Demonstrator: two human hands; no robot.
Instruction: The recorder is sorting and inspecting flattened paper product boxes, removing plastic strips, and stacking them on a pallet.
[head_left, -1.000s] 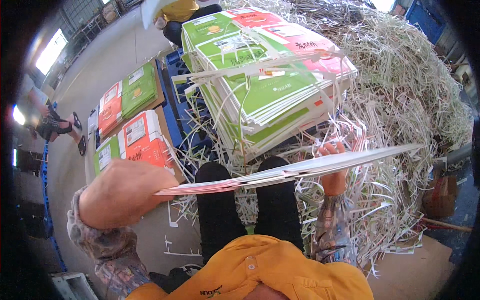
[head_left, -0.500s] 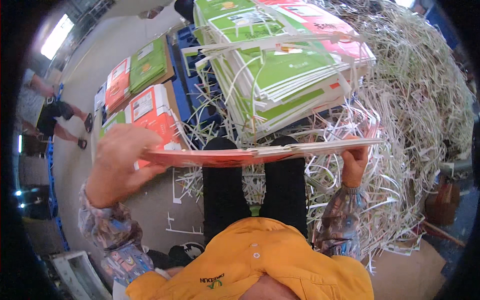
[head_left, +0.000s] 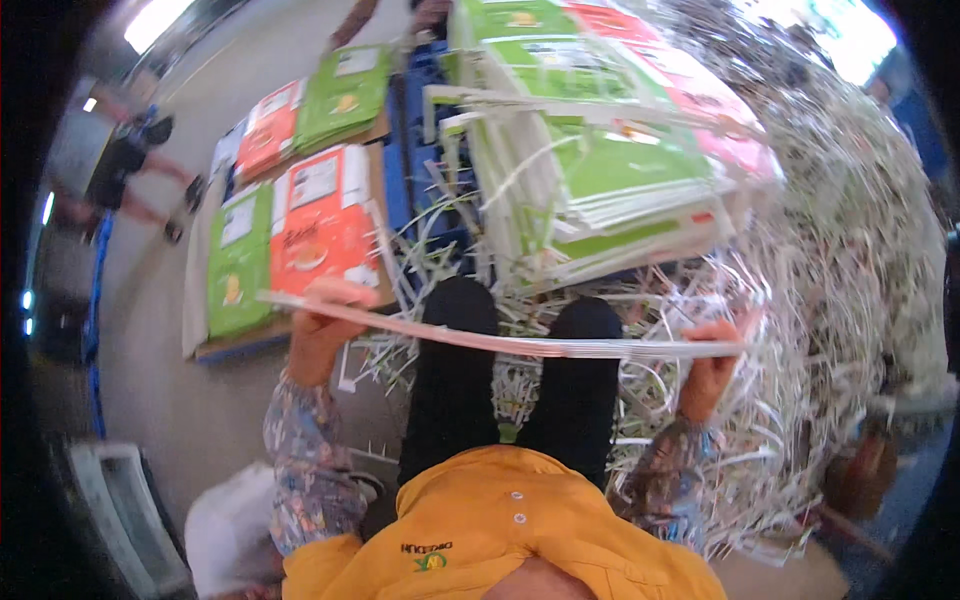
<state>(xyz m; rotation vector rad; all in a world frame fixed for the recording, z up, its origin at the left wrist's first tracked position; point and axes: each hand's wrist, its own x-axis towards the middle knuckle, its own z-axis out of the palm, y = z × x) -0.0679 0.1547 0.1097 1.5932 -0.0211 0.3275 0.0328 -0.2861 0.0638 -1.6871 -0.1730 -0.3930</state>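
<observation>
A thin stack of printed card sheets [head_left: 530, 346], seen edge-on, spans the space above my knees. My left hand [head_left: 322, 318] grips its left end, and my right hand [head_left: 712, 358] is closed on the right end. The stack bows slightly and tilts down toward the right; its printed faces are mostly hidden. Beyond it rises a tall pile of green and red printed sheets [head_left: 630, 160], with white paper strips lying across it. To the left, neat lower stacks of green sheets [head_left: 240, 260] and red sheets [head_left: 322, 220] lie on cardboard.
A large heap of shredded paper strips [head_left: 840, 220] fills the right side, and loose strips surround my legs. Blue pallet parts [head_left: 400, 190] show between the stacks. Another person [head_left: 125, 165] is at the far left. A white bag [head_left: 235, 525] lies at lower left.
The held stack has levelled out less and now slopes down to the right. My left hand has moved right and looks farther from the left rim. The view has shifted, showing more of the left stacks.
</observation>
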